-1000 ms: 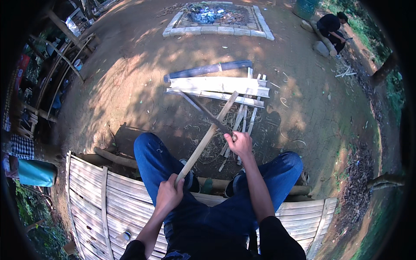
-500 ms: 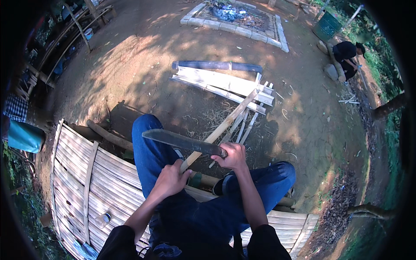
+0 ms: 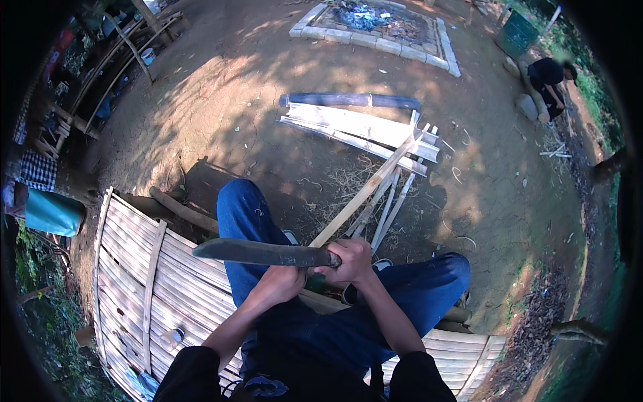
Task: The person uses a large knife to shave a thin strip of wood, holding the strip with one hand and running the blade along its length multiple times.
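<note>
Within right hand [image 3: 351,260], one machete [image 3: 261,252]

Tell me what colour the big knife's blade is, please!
The big knife's blade is dark grey, and the head view shows it best.

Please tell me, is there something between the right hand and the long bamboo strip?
Yes, the knife in the right hand: as seen from above, it crosses over the near part of the bamboo strip, beside the left hand. Whether the knife touches the strip, I cannot tell.
</note>
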{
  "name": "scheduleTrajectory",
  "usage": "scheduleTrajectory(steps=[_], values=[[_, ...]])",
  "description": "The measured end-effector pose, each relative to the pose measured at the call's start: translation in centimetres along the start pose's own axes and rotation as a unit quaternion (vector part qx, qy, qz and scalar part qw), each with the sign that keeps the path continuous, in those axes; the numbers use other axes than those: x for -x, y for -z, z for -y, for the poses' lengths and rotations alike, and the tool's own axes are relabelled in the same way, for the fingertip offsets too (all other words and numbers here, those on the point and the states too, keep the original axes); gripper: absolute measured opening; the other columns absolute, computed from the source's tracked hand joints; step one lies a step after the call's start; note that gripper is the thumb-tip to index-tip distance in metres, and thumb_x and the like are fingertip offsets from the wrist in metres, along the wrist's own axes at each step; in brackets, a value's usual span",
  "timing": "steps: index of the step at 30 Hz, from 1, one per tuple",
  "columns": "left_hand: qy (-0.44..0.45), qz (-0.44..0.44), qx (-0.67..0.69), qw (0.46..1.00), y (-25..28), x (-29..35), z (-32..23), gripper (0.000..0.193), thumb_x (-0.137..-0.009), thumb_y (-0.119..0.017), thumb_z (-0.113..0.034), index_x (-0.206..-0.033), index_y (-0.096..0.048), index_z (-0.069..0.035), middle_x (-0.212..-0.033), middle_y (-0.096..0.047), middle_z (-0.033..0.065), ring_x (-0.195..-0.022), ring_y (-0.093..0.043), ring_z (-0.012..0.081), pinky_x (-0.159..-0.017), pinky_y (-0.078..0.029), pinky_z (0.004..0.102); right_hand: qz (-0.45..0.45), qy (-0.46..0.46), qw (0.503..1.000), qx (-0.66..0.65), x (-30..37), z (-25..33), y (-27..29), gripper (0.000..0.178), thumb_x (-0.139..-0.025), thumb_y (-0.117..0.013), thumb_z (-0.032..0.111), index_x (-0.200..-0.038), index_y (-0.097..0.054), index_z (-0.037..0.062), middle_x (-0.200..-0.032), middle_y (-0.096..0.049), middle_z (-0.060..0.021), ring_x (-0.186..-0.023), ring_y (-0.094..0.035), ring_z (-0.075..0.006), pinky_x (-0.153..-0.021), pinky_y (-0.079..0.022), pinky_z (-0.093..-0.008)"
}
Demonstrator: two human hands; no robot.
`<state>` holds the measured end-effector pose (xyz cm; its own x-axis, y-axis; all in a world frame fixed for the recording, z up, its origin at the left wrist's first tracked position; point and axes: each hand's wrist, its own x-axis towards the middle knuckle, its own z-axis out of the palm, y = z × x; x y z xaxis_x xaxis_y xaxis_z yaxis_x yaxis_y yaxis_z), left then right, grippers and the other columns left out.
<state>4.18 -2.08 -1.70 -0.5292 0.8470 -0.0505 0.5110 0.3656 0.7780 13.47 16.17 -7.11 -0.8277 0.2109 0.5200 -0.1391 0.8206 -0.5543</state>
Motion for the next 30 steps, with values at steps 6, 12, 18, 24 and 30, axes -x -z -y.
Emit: scheduleTrajectory(steps=[6, 12, 18, 24, 30], values=[[0.153, -0.033, 0.058, 0.986, 0.9, -0.6, -0.7, 0.039, -0.107, -0.037, -0.024, -0.098, -0.063, 0.003, -0.059, -0.048, 0.0105, -0.056, -0.050, 0.0171, -0.059, -0.044, 0.0364, -0.015, -0.187, 0.982, 0.002, 0.7, -2.9, 0.2, 0.056, -0.076, -0.070, 0.063, -0.065, -0.061, 0.0082, -0.055, -0.059, -0.0084, -0.049, -0.062, -0.0285, -0.047, -0.048, -0.0373], [0.035, -0.040, -0.014, 0.999, 0.5, 0.1, -1.1, 0.033, -0.105, -0.040, -0.021, -0.102, -0.061, 0.004, -0.076, -0.062, 0.0281, -0.078, -0.063, 0.0473, -0.071, -0.048, 0.0479, 0.046, -0.034, 0.998, -0.006, 0.0, 0.6, 0.6, 0.062, -0.077, -0.067, 0.065, -0.060, -0.057, 0.0069, -0.051, -0.052, -0.0069, -0.048, -0.060, -0.0276, -0.044, -0.045, -0.0380], [0.125, -0.040, -0.032, 0.991, 1.8, -1.2, -3.1, 0.028, -0.104, -0.041, -0.017, -0.095, -0.058, 0.004, -0.069, -0.059, 0.0267, -0.072, -0.063, 0.0465, -0.065, -0.047, 0.0474, -0.022, -0.086, 0.996, 0.018, 0.3, -1.8, 0.3, 0.060, -0.077, -0.069, 0.064, -0.063, -0.061, 0.0064, -0.053, -0.056, -0.0064, -0.048, -0.061, -0.0262, -0.044, -0.047, -0.0374], [-0.022, -0.081, -0.058, 0.995, 0.9, -1.3, -1.9, 0.031, -0.104, -0.040, -0.019, -0.094, -0.058, 0.004, -0.069, -0.060, 0.0264, -0.072, -0.063, 0.0457, -0.064, -0.047, 0.0456, -0.016, -0.051, 0.998, 0.035, -0.6, 0.7, 1.8, 0.059, -0.075, -0.071, 0.064, -0.063, -0.060, 0.0071, -0.052, -0.055, -0.0057, -0.048, -0.061, -0.0259, -0.044, -0.047, -0.0364], [0.119, -0.039, -0.011, 0.992, 1.8, -1.5, -3.4, 0.036, -0.106, -0.039, -0.022, -0.086, -0.057, 0.002, -0.058, -0.051, 0.0201, -0.054, -0.056, 0.0357, -0.055, -0.041, 0.0420, -0.042, -0.137, 0.989, 0.046, -0.2, -2.6, 1.7, 0.056, -0.074, -0.073, 0.062, -0.063, -0.061, 0.0078, -0.053, -0.056, -0.0061, -0.047, -0.061, -0.0259, -0.045, -0.048, -0.0360]])
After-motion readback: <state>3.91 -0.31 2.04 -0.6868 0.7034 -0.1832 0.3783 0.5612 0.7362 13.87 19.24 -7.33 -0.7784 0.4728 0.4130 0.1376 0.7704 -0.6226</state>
